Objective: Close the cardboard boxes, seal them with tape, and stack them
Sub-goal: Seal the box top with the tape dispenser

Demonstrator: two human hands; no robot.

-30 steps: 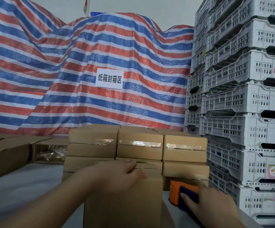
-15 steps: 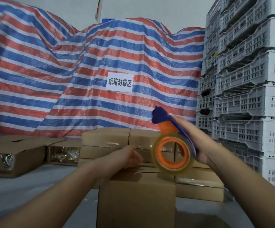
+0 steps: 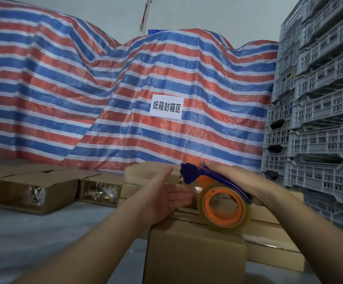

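Note:
A closed cardboard box (image 3: 195,257) stands in front of me on the grey table. My right hand (image 3: 238,181) grips a tape dispenser (image 3: 219,199) with a blue handle, orange core and clear tape roll, held just above the box's far top edge. My left hand (image 3: 166,197) lies with straight fingers, palm turned toward the dispenser, touching the box's top near the far left corner. Behind them sits a stack of taped boxes (image 3: 273,238).
Two open boxes (image 3: 37,193) with shiny bagged contents lie on their sides at the left. White plastic crates (image 3: 320,119) are stacked high on the right. A red, white and blue striped tarp (image 3: 125,99) with a paper sign (image 3: 166,107) covers the back.
My right hand lifted the tape dispenser from the table at the lower right, then lowered it to the box's far edge. My left hand's fingers straightened toward the dispenser. The view tilted up.

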